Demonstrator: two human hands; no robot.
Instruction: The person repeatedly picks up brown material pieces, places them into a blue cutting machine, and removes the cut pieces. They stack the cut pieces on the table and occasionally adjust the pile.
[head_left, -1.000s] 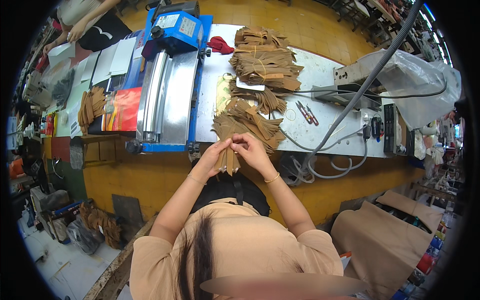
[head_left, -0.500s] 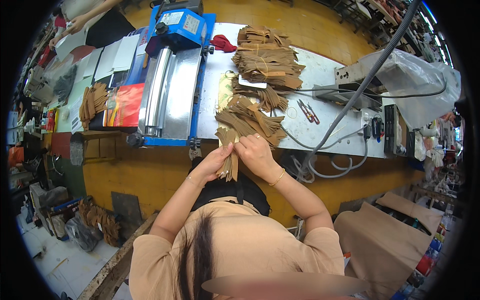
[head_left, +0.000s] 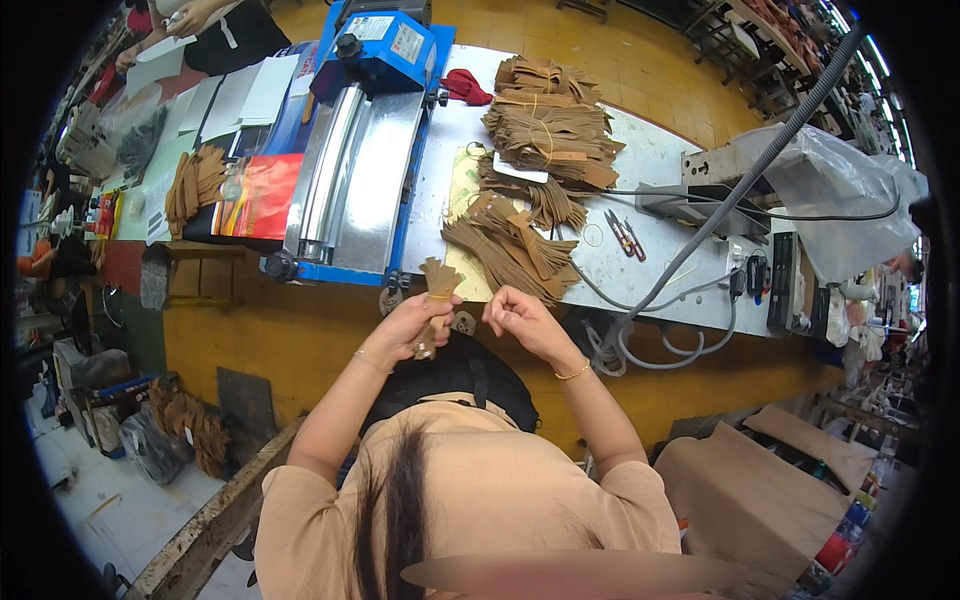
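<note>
My left hand (head_left: pixel 407 328) is closed around a small bundle of brown leather strips (head_left: pixel 440 280), held upright just off the table's front edge. A thin yellowish band seems to cross the bundle above my fingers. Apart from it, to the right, my right hand (head_left: pixel 520 318) is loosely curled, and nothing shows in its fingers. Beyond my hands, a loose pile of brown strips (head_left: pixel 510 248) lies on the white table (head_left: pixel 625 285). Farther back are larger strip bundles (head_left: pixel 550 135) tied with rubber bands.
A blue machine with a shiny metal roller (head_left: pixel 335 170) stands left of the piles. Red-handled thread snips (head_left: pixel 626 236) lie to the right, near a grey hose (head_left: pixel 690 235) and cables. More strips (head_left: pixel 196 185) rest at far left. Another person's hand (head_left: pixel 190 18) is at the upper left.
My right hand has come away from the bundle and moved to the right, its fingers curled. The left hand has shifted slightly left with the strips. The whole view has shifted a little.
</note>
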